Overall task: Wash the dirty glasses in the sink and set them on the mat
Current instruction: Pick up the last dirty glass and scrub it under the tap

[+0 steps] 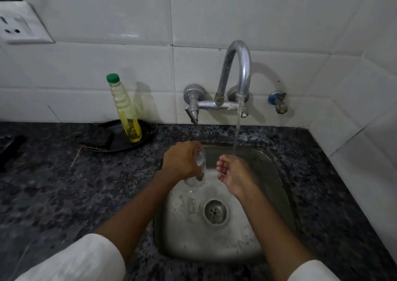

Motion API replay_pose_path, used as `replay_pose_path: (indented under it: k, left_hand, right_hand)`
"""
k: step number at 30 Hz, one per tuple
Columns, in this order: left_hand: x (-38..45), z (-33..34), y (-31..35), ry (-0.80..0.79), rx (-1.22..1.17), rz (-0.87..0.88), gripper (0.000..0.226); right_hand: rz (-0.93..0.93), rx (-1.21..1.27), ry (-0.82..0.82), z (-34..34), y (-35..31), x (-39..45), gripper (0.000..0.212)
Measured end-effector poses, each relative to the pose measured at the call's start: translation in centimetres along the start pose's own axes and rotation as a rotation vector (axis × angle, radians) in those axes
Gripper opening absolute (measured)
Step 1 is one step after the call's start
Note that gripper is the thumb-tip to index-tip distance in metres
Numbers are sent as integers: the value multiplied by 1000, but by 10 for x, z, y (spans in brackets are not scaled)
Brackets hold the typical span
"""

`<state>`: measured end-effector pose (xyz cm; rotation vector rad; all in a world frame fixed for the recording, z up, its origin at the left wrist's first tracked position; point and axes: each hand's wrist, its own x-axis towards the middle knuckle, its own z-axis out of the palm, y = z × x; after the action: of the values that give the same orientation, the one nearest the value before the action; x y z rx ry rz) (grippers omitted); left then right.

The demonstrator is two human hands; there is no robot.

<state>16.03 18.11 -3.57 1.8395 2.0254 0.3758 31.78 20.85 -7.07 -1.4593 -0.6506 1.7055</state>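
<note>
A clear glass (199,164) is tipped mouth-down over the left side of the steel sink (277,186). My left hand (182,160) grips it from above, fingers curled round its body. My right hand (233,173) is held palm-up with loosely curled fingers under the water stream (237,130) that runs from the chrome tap (238,70). It holds nothing. The two hands are a short gap apart. No mat is in view.
A bottle of yellow liquid with a green cap (124,111) stands in a black dish (120,136) with a dark sponge on the dark granite counter (53,184). The drain (215,212) lies in the sink's middle. A wall socket (21,26) is upper left.
</note>
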Motion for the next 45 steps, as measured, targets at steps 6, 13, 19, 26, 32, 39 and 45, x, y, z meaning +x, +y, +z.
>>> replay_pose_path:
  k: [6, 13, 19, 26, 32, 39, 45]
  left_hand:
    - [-2, -16, -26, 30, -8, -39, 77]
    - [-4, -30, -47, 43, -8, -1, 78]
    - [-3, -40, -58, 23, -13, 17, 73]
    - [-5, -47, -46, 26, -63, 98, 66]
    - [-17, -47, -4, -94, -86, 223, 73]
    - [-50, -41, 26, -470, -315, 205, 69]
    - [-88, -41, -3, -346, -571, 5, 36]
  right_hand:
    - [-658, -1095, 68, 58, -40, -13, 21]
    - [-861, -1503, 290, 117, -68, 13, 52]
    - [-422, -749, 67, 119, -56, 30, 53]
    - [-437, -1056, -352, 58, -17, -12, 44]
    - [-518, -858, -307, 22, 15, -55, 58]
    - [-682, -912, -125, -26, 29, -77, 57]
    - [-634, -895, -83, -43, 33, -87, 52]
